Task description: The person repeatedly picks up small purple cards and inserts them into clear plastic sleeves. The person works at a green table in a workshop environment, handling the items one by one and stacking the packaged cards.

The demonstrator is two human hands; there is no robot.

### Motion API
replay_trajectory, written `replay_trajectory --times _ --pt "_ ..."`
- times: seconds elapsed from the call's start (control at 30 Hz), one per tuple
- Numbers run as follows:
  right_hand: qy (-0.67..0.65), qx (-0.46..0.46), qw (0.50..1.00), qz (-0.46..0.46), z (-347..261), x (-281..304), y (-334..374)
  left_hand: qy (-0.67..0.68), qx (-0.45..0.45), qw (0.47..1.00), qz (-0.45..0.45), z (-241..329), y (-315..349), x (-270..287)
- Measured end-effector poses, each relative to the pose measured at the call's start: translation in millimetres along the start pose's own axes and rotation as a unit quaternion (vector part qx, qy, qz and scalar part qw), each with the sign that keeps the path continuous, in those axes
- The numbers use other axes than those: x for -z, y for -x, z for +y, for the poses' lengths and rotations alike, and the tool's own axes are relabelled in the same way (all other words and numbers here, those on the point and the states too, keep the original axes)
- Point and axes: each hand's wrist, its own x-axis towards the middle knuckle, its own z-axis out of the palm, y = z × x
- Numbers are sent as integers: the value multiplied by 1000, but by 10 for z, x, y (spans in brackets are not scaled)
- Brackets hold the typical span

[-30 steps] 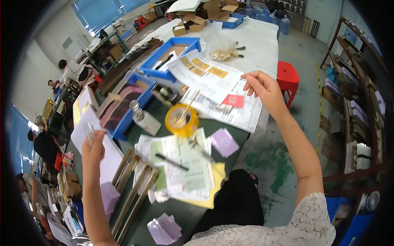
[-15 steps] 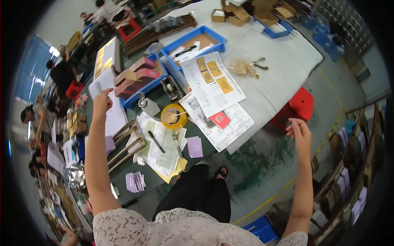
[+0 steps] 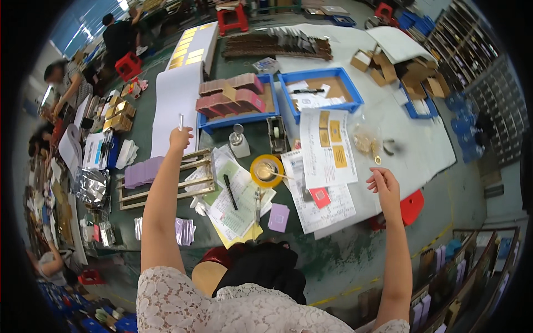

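My left hand [image 3: 181, 139] is closed, with a slim pale stick-like thing [image 3: 181, 120] standing up from its fingers. It hovers over the long white paper sheets [image 3: 173, 91], beside the blue tray [image 3: 271, 100] of pink card stacks [image 3: 244, 102]. Over the near right edge of the white-covered table [image 3: 408, 147], my right hand [image 3: 384, 183] hangs with loosely bent fingers and holds nothing. Handwritten sheets [image 3: 325, 213] with a red card [image 3: 320, 197] on them lie to its left. Below my left hand is a slatted metal rack [image 3: 189, 191] with purple cards [image 3: 143, 172].
A yellow tape roll [image 3: 260, 178], a pump bottle [image 3: 239, 145], a tape dispenser [image 3: 277, 134] and a black pen [image 3: 230, 191] occupy the middle. Pliers [image 3: 390, 147] lie on the right. A red stool [image 3: 412, 207] stands past the table edge; a round stool [image 3: 210, 277] is near my body.
My view has turned and shifted left, bringing more of the rack into sight. My body stands lower relative to the table, with a stool now visible. Both hands stay raised and apart.
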Motion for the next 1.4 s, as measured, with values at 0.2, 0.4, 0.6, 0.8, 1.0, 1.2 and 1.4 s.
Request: replay_trajectory --times 0.2,0.4,0.6,0.8,1.0,1.2,1.4 --pt "27 43 995 -89 -285 -1182 -1087 -43 -48 997 50 -145 -622 -136" --pt "228 126 961 -92 -157 -2388 -2302 -44 -77 996 26 -79 -1368 -401" --pt "411 88 902 -96 6 -3184 -2981 84 -26 993 -82 -171 -1702 -624" --pt "279 136 951 -4 366 -3379 -3126 312 96 922 -208 -148 -1738 -657" --pt "228 145 963 18 215 -3448 -3165 328 102 917 -204 -107 -1750 -598" --pt "218 159 962 -47 -503 -3363 -3229 366 112 905 -184 -217 -1575 -437" --pt "109 207 968 -87 -1203 -3131 -2624 360 76 909 -195 -302 -1185 377"
